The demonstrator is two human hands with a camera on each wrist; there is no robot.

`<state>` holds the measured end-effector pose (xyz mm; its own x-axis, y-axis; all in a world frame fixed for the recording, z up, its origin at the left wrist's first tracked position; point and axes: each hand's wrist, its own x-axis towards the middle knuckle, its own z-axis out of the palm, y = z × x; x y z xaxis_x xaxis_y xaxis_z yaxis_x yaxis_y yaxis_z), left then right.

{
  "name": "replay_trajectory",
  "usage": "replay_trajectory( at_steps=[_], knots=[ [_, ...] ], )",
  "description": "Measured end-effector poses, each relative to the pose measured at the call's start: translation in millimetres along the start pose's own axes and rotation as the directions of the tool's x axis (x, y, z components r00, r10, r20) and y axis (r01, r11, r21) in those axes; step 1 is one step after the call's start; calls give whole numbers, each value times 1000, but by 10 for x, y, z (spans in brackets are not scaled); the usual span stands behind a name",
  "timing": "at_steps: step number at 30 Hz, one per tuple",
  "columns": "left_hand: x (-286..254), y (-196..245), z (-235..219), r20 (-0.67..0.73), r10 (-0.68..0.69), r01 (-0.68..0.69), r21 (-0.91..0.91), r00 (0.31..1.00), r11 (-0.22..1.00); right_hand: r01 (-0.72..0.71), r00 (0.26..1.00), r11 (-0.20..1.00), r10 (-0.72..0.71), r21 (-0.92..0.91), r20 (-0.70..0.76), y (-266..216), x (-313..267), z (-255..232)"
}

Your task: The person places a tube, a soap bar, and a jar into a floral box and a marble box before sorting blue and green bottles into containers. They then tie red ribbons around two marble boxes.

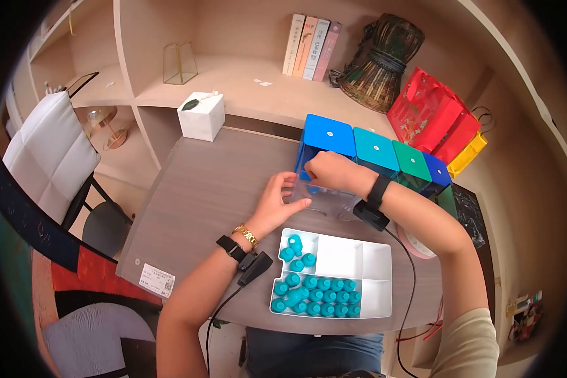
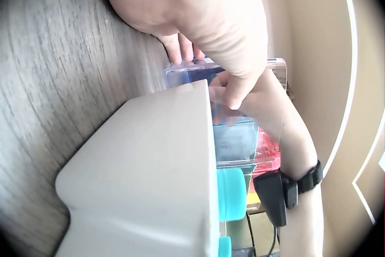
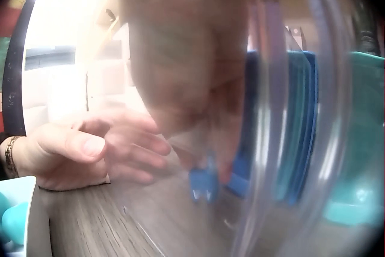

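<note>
A clear plastic bin [image 1: 324, 200] stands in front of the blue box [image 1: 329, 133]. My right hand [image 1: 334, 170] reaches down inside it, and the fingertips pinch a small blue piece [image 3: 203, 185] close over the bottom; its exact kind is blurred. My left hand [image 1: 276, 205] is at the bin's left front corner, thumb apart from loosely bent fingers that lie along the clear wall. Nearer me is a white divided tray [image 1: 377, 299] with several teal bulb-shaped pieces [image 1: 324, 296] in its left and front compartments.
Teal [image 1: 376, 148], green [image 1: 412, 160] and dark blue boxes [image 1: 436, 171] continue the row to the right. Red gift bags [image 1: 431, 116], a woven vase [image 1: 384, 63] and books [image 1: 312, 47] stand behind. A white cube [image 1: 201, 116] sits at the back left. Cables hang from both wrists.
</note>
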<state>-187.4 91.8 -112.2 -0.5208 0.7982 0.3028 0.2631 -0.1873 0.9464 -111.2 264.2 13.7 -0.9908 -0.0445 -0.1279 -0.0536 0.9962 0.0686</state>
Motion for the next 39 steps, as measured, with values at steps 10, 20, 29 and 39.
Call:
replay_trajectory(
  at_steps=[10, 20, 29, 39],
  knots=[
    [-10, 8, -10, 2, -9, 9, -18, 1000, 1000, 216, 834, 974, -217, -63, -507, -143, -605, -321],
    [12, -89, 17, -50, 27, -29, -38, 998, 999, -71, 934, 995, 90, 67, -345, 69, -670, -111],
    [5, -103, 3, -39, 12, -12, 1, 999, 1000, -100, 823, 988, 18, -114, -568, 143, -442, 13],
    [-3, -54, -12, 80, -50, 50, -3, 996, 999, -66, 842, 978, -52, -198, -537, 223, -396, -8]
  ],
)
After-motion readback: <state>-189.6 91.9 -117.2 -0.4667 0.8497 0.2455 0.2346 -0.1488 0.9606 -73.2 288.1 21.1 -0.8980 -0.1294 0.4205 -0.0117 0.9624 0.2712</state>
